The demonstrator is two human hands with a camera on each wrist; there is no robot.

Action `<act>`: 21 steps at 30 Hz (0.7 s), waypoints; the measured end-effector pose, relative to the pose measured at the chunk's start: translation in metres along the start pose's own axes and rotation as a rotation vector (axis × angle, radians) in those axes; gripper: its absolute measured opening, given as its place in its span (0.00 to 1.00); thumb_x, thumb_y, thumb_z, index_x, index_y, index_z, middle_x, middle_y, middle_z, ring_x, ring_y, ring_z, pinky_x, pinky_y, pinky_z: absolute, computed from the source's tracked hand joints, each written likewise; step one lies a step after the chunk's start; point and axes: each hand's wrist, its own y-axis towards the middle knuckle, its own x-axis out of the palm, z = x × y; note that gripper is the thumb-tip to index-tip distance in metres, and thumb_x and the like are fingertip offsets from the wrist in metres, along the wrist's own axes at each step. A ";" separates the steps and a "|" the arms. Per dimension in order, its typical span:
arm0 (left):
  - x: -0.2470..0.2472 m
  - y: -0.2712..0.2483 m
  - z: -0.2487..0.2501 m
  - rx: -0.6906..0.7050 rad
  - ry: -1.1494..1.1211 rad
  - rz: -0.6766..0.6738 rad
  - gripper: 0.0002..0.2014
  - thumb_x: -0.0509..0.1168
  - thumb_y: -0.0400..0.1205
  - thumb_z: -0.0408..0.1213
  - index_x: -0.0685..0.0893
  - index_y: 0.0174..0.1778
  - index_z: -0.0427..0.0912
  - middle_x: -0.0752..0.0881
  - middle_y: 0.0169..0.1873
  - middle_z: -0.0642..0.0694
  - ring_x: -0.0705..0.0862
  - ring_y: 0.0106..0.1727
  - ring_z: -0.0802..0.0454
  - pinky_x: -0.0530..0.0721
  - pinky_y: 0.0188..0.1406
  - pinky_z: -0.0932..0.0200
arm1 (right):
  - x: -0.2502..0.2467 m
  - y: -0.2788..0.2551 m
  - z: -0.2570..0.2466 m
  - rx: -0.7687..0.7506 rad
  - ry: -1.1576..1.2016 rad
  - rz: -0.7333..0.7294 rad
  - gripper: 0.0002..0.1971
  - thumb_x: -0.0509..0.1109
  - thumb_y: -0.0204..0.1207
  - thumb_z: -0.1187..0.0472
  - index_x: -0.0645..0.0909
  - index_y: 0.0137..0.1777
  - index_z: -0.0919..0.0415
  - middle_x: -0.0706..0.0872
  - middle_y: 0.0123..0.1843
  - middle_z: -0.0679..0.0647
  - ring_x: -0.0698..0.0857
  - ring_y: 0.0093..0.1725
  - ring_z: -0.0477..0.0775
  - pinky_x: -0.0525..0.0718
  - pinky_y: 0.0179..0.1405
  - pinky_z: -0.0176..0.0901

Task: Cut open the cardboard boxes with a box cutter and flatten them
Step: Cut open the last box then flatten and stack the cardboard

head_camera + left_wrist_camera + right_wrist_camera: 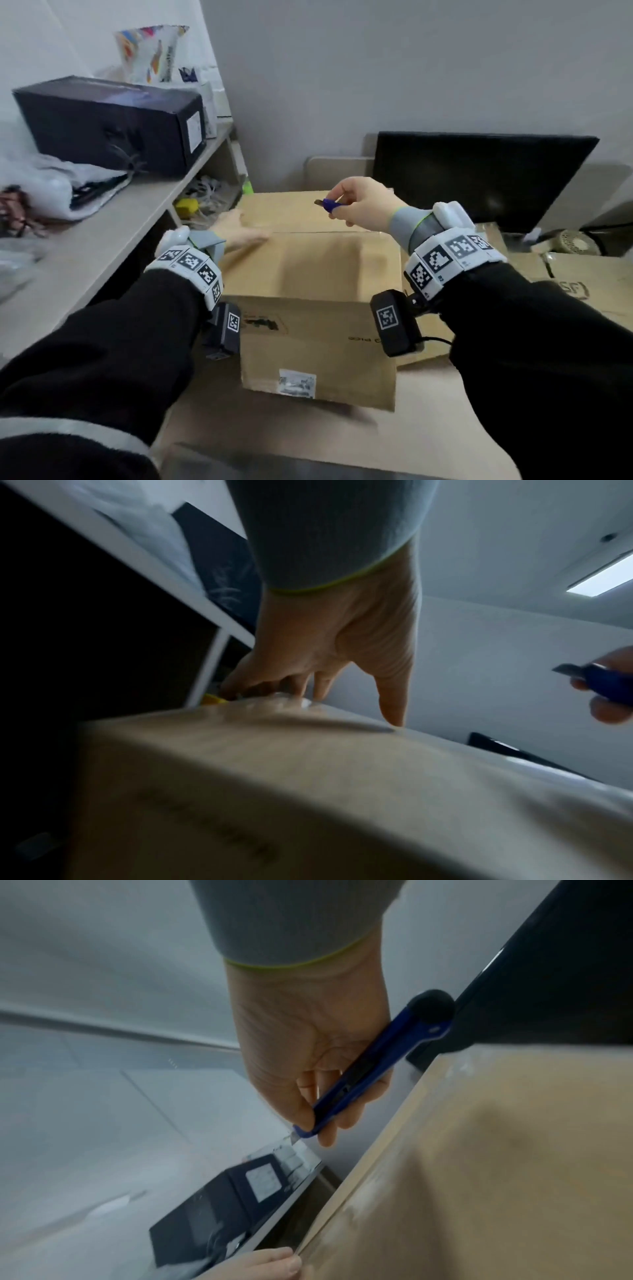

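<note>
one hand [359, 202] around box cutter [328, 204]

Brown cardboard box [308, 274] upright, closed; blue box cutter [329, 204] above it, blade out.

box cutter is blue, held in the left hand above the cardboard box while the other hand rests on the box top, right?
Not quite: the right hand holds the blue box cutter, and the left hand rests on the cardboard box, as the head view shows.
</note>
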 end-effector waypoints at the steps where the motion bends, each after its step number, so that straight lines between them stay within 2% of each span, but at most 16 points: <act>1: 0.000 -0.003 -0.014 -0.067 -0.037 -0.011 0.45 0.74 0.74 0.53 0.60 0.82 0.39 0.66 0.79 0.39 0.67 0.78 0.40 0.66 0.76 0.49 | 0.010 0.008 -0.009 -0.023 -0.042 -0.031 0.07 0.69 0.75 0.62 0.79 0.46 0.47 0.89 0.48 0.48 0.83 0.39 0.50 0.80 0.41 0.40; 4: 0.006 -0.014 -0.044 -0.230 -0.127 -0.013 0.52 0.71 0.73 0.61 0.51 0.84 0.39 0.64 0.80 0.38 0.67 0.78 0.37 0.67 0.75 0.47 | 0.038 0.028 -0.037 -0.076 -0.175 -0.106 0.08 0.68 0.76 0.62 0.82 0.53 0.50 0.87 0.50 0.49 0.82 0.44 0.52 0.80 0.45 0.40; 5: 0.012 -0.016 -0.042 -0.228 -0.169 -0.008 0.52 0.71 0.72 0.63 0.54 0.83 0.40 0.68 0.77 0.39 0.70 0.75 0.37 0.69 0.73 0.48 | 0.042 0.032 -0.041 -0.082 -0.206 -0.105 0.09 0.69 0.77 0.62 0.83 0.55 0.52 0.87 0.51 0.50 0.82 0.45 0.52 0.81 0.47 0.41; 8: 0.021 -0.023 -0.055 -0.138 -0.305 0.016 0.42 0.71 0.66 0.64 0.75 0.73 0.45 0.82 0.65 0.44 0.81 0.64 0.43 0.76 0.67 0.49 | 0.072 0.048 -0.062 -0.111 -0.286 -0.153 0.11 0.68 0.77 0.61 0.84 0.58 0.53 0.87 0.54 0.51 0.83 0.46 0.52 0.84 0.50 0.44; 10: 0.030 -0.017 -0.066 -0.126 -0.342 0.034 0.42 0.69 0.60 0.66 0.79 0.69 0.48 0.85 0.59 0.48 0.83 0.59 0.47 0.79 0.64 0.48 | 0.088 0.055 -0.071 -0.129 -0.338 -0.181 0.11 0.68 0.77 0.60 0.85 0.58 0.51 0.88 0.55 0.51 0.84 0.47 0.53 0.83 0.49 0.43; 12: 0.040 -0.007 -0.081 -0.101 -0.401 0.066 0.45 0.69 0.54 0.72 0.81 0.65 0.52 0.86 0.57 0.52 0.84 0.59 0.53 0.80 0.65 0.48 | 0.105 0.062 -0.075 -0.143 -0.380 -0.202 0.12 0.67 0.78 0.61 0.86 0.59 0.51 0.88 0.55 0.52 0.85 0.50 0.54 0.84 0.50 0.44; 14: 0.052 0.004 -0.095 -0.061 -0.428 0.049 0.42 0.70 0.53 0.71 0.82 0.61 0.52 0.87 0.56 0.54 0.84 0.58 0.56 0.80 0.66 0.49 | 0.118 0.065 -0.072 -0.146 -0.407 -0.210 0.13 0.67 0.77 0.62 0.86 0.59 0.52 0.88 0.55 0.53 0.84 0.50 0.54 0.83 0.47 0.43; 16: 0.044 -0.018 -0.093 -0.131 -0.510 0.065 0.46 0.72 0.51 0.66 0.79 0.65 0.47 0.85 0.57 0.52 0.83 0.59 0.53 0.79 0.68 0.47 | 0.138 0.070 -0.071 -0.148 -0.452 -0.241 0.14 0.67 0.76 0.64 0.86 0.59 0.52 0.88 0.56 0.52 0.81 0.48 0.52 0.77 0.44 0.39; 18: 0.034 -0.040 -0.078 -0.222 -0.565 0.070 0.52 0.73 0.50 0.60 0.67 0.71 0.45 0.79 0.58 0.48 0.80 0.59 0.49 0.77 0.66 0.50 | 0.149 0.072 -0.069 -0.153 -0.481 -0.230 0.14 0.68 0.75 0.63 0.86 0.59 0.51 0.88 0.56 0.52 0.82 0.50 0.53 0.77 0.45 0.39; 20: 0.031 -0.042 -0.077 -0.273 -0.594 0.073 0.51 0.72 0.49 0.58 0.65 0.69 0.43 0.77 0.55 0.45 0.79 0.57 0.47 0.77 0.64 0.54 | 0.158 0.076 -0.071 -0.169 -0.488 -0.219 0.13 0.68 0.75 0.62 0.86 0.57 0.50 0.88 0.55 0.51 0.83 0.50 0.53 0.78 0.46 0.39; 21: 0.031 -0.038 -0.077 -0.298 -0.619 0.069 0.51 0.72 0.48 0.58 0.66 0.67 0.39 0.76 0.53 0.42 0.79 0.57 0.46 0.76 0.64 0.55 | 0.162 0.078 -0.073 -0.185 -0.502 -0.222 0.12 0.68 0.75 0.62 0.87 0.56 0.50 0.88 0.54 0.51 0.83 0.50 0.53 0.79 0.46 0.40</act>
